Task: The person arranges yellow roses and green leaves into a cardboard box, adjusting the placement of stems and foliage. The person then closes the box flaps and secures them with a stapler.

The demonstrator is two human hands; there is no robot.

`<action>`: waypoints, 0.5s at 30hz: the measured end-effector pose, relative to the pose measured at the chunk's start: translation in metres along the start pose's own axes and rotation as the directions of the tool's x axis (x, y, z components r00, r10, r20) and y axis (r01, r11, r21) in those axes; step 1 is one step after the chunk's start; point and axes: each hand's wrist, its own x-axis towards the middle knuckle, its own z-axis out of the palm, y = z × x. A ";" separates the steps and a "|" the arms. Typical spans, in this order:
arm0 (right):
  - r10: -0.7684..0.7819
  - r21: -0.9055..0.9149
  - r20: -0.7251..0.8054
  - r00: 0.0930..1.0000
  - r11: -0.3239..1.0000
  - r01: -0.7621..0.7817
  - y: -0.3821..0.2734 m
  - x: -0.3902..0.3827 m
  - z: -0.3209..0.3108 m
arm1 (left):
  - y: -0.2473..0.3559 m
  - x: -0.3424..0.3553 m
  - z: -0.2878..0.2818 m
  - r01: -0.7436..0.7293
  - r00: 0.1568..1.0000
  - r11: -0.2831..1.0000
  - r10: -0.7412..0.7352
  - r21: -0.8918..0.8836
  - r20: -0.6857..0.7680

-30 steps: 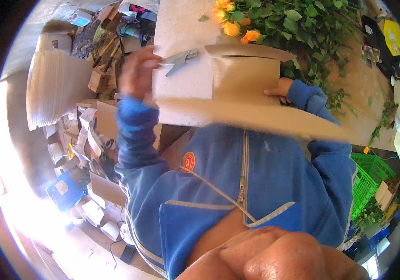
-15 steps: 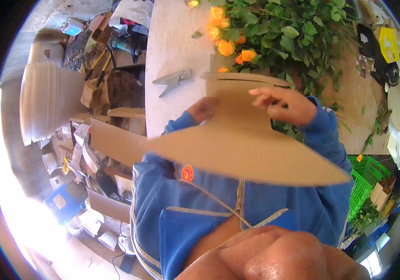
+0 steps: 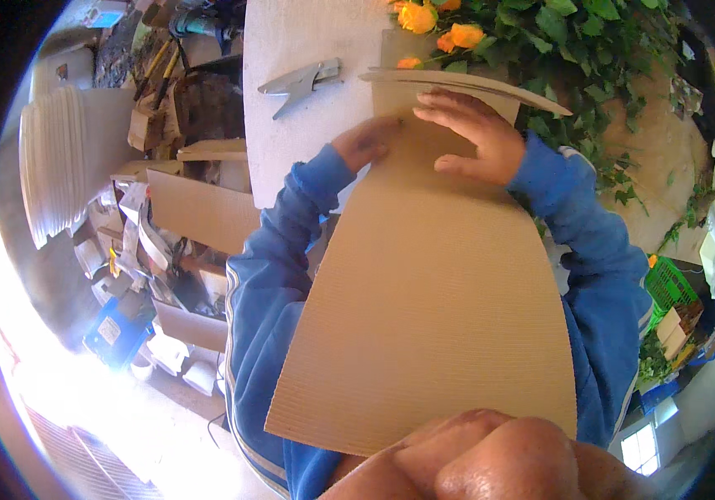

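A large sheet of brown corrugated cardboard stretches from the table toward my chest, its wide near end over my jacket. Its far part narrows between my hands, and a curved cardboard edge rises beyond them. My left hand is closed at the left margin of the sheet, fingertips partly hidden against it. Over the upper right part lies my right hand, fingers stretched and thumb apart. On the white tabletop, left of the sheet, rests a silver plier-like tool.
Orange roses with leafy green stems lie across the far right of the table. Left stand a stack of pale sheets and cardboard pieces. A green crate sits lower right, a blue box lower left.
The cardboard's near end has tilted, so its broad face now shows and covers more of my jacket. My hands appear higher in view, and the right hand's fingers have straightened over the sheet.
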 end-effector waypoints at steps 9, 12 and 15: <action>0.018 -0.525 -0.101 0.995 0.848 -0.069 0.060 -0.003 0.062 | 0.035 0.001 0.004 0.155 0.988 0.975 -0.154 0.157 -0.022; 0.040 -0.494 -0.097 0.994 0.865 -0.083 0.079 -0.011 0.070 | 0.059 0.000 0.005 0.099 0.995 0.915 -0.096 0.390 -0.026; 0.095 -0.442 -0.078 0.992 0.889 -0.120 0.086 -0.007 0.079 | 0.072 0.010 -0.002 -0.005 0.989 0.430 -0.131 0.903 0.068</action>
